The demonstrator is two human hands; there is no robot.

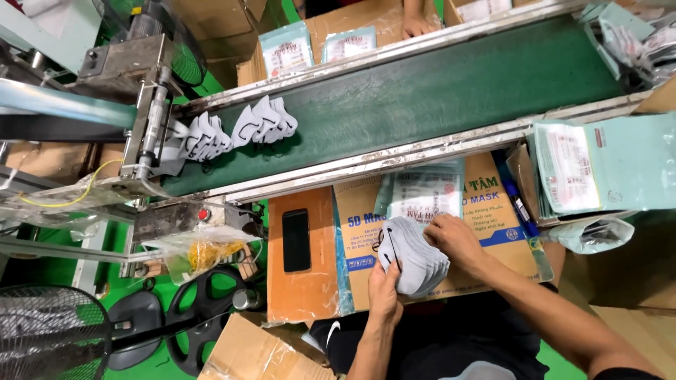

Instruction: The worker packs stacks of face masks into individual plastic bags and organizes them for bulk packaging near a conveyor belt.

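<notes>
The masks in the hands are showing grey with black ear loops, and those on the belt — dark green — are looking white with black loops. The pouches are showing pale teal with white panels. The carton is showing tan with blue print; the phone on it is showing black. The floor is glowing bright green — the fan is showing black wire.
</notes>
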